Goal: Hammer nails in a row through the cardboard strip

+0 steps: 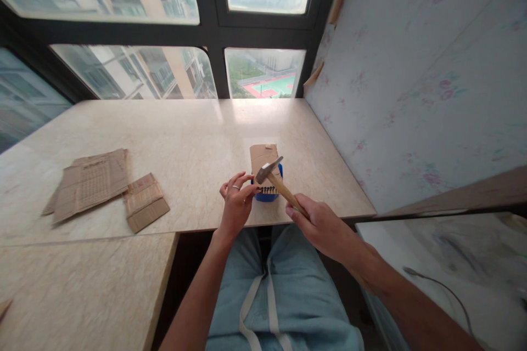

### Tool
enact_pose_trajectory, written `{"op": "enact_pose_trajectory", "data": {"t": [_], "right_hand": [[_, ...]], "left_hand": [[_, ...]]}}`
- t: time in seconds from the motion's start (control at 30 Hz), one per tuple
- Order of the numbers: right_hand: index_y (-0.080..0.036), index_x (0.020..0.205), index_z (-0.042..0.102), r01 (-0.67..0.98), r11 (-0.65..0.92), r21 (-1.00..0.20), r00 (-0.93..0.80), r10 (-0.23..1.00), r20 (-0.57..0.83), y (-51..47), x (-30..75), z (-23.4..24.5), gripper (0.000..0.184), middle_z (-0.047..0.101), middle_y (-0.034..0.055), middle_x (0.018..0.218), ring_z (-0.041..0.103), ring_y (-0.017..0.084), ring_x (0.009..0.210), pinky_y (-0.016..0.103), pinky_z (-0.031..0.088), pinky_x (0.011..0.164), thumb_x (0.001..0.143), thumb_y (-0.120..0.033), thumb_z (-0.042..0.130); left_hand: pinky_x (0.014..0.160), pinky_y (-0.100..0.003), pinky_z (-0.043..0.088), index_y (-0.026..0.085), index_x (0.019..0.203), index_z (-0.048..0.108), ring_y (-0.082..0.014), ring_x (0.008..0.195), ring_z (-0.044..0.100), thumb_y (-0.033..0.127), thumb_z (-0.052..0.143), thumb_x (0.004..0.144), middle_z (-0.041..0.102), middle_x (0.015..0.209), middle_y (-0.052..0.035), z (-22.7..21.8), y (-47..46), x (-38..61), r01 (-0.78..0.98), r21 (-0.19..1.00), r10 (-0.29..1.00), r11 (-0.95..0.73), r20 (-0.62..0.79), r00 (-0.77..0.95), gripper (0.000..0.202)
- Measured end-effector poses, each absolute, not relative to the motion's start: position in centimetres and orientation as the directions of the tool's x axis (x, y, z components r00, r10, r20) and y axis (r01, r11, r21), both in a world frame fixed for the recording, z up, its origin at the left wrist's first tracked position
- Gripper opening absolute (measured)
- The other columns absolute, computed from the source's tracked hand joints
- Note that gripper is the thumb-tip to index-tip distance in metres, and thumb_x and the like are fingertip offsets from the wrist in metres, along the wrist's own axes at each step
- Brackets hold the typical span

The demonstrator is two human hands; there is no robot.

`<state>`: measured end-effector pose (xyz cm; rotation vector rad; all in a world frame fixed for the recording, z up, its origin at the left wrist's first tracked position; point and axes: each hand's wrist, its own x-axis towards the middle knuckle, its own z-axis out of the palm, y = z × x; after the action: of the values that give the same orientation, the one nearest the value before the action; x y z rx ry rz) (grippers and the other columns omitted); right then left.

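My right hand (308, 216) is wrapped round the wooden handle of a hammer (284, 189), whose metal head hangs over a blue container (267, 197). A piece of cardboard (260, 154) stands at the back of this container, and a row of small dark-tipped pieces (268, 190) runs along its near side. At the container's left edge is my left hand (239, 197), a ring on one finger. Its thumb and fingertips close in a pinch there; what they hold, if anything, is too small to make out. The hammer head hides part of the cardboard and container.
Flattened corrugated cardboard sheets (93, 184) lie on the marble-patterned counter (185, 137) to the left, with a smaller folded cardboard piece (146, 203) beside them. Windows rise behind the counter. A papered wall (411, 93) bounds the right side. A cable (440, 282) lies on a lower white surface.
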<state>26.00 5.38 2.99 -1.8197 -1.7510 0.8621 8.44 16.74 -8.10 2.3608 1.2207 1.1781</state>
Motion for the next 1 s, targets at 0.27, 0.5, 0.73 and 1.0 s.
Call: {"op": "enact_pose_trajectory", "data": {"t": [0.27,0.5,0.73,1.0], "right_hand": [[-0.019,0.086,0.051,0.791,-0.104,-0.603,-0.017,0.982,-0.191,5.53,25.49,2.55,0.014,0.058,0.0025,0.066,0.052,0.016,0.059,0.027,0.030,0.057,0.094,-0.024,0.042],[-0.017,0.093,0.054,0.844,-0.071,-0.532,-0.035,0.982,-0.188,5.56,25.27,2.75,0.016,0.062,0.0047,0.068,0.055,0.017,0.060,0.027,0.030,0.056,0.096,-0.025,0.040],[-0.017,0.090,0.053,0.830,-0.071,-0.553,-0.051,0.978,-0.201,5.75,25.55,2.78,0.015,0.061,0.0039,0.068,0.054,0.015,0.059,0.026,0.029,0.056,0.096,-0.023,0.040],[-0.017,0.090,0.053,0.850,-0.066,-0.523,-0.044,0.980,-0.196,5.84,25.61,2.68,0.014,0.062,0.0046,0.068,0.054,0.015,0.058,0.026,0.027,0.055,0.096,-0.023,0.042]], "left_hand": [[0.097,-0.045,0.027,0.023,0.080,0.067,-0.0239,0.120,0.054,0.009,0.056,0.086,0.070,0.110,-0.0052,-7.85,16.36,8.52,0.604,0.454,0.728,-0.655,0.594,0.343,0.019],[0.099,-0.047,0.026,0.024,0.085,0.068,-0.0249,0.120,0.054,0.013,0.055,0.087,0.069,0.114,-0.0059,-7.44,16.43,8.35,0.610,0.450,0.740,-0.652,0.554,0.381,0.017],[0.099,-0.047,0.026,0.026,0.084,0.068,-0.0235,0.119,0.054,0.010,0.055,0.086,0.070,0.112,-0.0038,-7.66,16.31,8.36,0.614,0.462,0.749,-0.640,0.553,0.365,0.021],[0.099,-0.046,0.025,0.026,0.085,0.068,-0.0222,0.117,0.057,0.008,0.055,0.085,0.070,0.112,-0.0035,-7.71,16.27,8.30,0.596,0.468,0.739,-0.653,0.568,0.363,0.022]]}}
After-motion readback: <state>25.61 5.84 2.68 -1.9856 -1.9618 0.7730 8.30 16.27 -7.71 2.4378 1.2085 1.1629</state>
